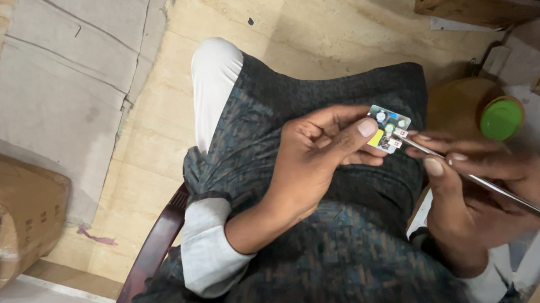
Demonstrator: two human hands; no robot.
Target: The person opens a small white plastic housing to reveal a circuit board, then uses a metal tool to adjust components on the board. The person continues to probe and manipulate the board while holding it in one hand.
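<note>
The left hand (314,160) pinches a small pale-green rectangular circuit board (388,126) at its left edge. The right hand (474,183), just right of the board, grips thin steel tweezers (487,185) whose tip seems to touch it. A steady pinch with a light tip probably works best.

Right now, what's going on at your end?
A seated person is working over their lap. The left hand pinches a small circuit board between thumb and fingers. The right hand holds a thin metal tool like a pen, its tip touching the board's lower edge. A bottle with a green cap stands just behind the right hand, and cardboard boxes sit on the floor around the chair.
</note>
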